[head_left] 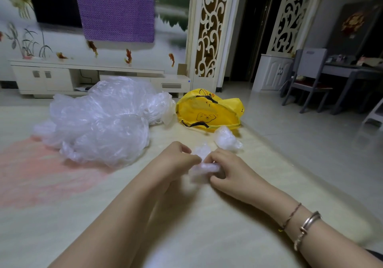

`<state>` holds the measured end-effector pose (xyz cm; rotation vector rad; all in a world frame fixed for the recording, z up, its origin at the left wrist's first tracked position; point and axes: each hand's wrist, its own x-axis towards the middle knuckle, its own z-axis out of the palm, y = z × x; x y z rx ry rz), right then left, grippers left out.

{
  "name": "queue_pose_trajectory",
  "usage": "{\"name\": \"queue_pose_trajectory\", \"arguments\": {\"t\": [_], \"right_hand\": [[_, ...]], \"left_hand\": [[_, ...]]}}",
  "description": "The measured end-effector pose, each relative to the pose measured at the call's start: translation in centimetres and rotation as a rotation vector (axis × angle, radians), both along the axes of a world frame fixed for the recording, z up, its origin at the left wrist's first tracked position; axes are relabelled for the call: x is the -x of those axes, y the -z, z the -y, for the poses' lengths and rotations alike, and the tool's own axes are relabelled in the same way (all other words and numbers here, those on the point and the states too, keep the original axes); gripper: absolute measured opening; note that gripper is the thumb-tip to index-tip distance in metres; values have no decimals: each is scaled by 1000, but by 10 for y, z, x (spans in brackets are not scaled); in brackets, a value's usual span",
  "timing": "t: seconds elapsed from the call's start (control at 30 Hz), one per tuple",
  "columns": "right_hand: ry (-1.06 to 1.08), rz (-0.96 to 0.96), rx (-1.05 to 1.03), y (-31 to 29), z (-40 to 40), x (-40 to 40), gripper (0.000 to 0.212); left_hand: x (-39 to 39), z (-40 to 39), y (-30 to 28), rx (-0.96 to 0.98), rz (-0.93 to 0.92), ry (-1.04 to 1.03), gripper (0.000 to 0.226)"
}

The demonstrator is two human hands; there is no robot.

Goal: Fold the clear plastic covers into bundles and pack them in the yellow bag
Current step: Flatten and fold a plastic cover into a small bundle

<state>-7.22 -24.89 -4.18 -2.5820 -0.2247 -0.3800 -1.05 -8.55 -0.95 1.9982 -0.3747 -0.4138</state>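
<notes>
A small crumpled clear plastic cover [202, 164] is bunched between both hands just above the floor. My left hand [176, 159] pinches its left side with curled fingers. My right hand [226, 170] grips its right side, fingers curled under it. Another folded clear bundle [227, 138] lies on the floor just beyond my right hand. The yellow bag [209, 110] with black handles lies flat behind that bundle. A large loose pile of clear plastic covers [103, 118] spreads on the floor to the left of the bag.
A pink patch of rug [37, 170] lies at the left under the pile. A low white TV cabinet [62, 76] runs along the far wall. A grey chair [306, 81] and table [352, 70] stand at the right.
</notes>
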Motion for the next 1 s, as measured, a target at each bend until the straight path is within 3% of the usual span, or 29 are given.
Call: {"name": "queue_pose_trajectory", "arguments": {"t": [0.1,0.2,0.4,0.47,0.6,0.67,0.83,0.93,1.0], "right_hand": [[33,-8,-115,-3,0,0,20],[64,-53,-282,-8,0,4,23],[103,-108,-509,-14,5,0,18],[111,-94,-575,-11,8,-6,16],[194,-72,-443,-2,9,-17,12],[225,-101,-394,-1,8,-21,20],[143,-211,-320,-10,6,-22,28],[105,-279,-337,-16,5,-20,28],[120,-288,-388,-21,4,-18,29]], "left_hand": [[6,-5,-7,-78,111,89,56],[7,-5,-6,-90,104,193,56],[2,0,4,22,4,112,16],[2,0,7,4,-40,88,16],[4,2,7,60,-191,39,18],[2,2,7,114,-235,22,19],[3,2,5,129,-272,38,17],[3,4,9,97,-233,17,16],[2,5,12,99,-97,-27,18]]}}
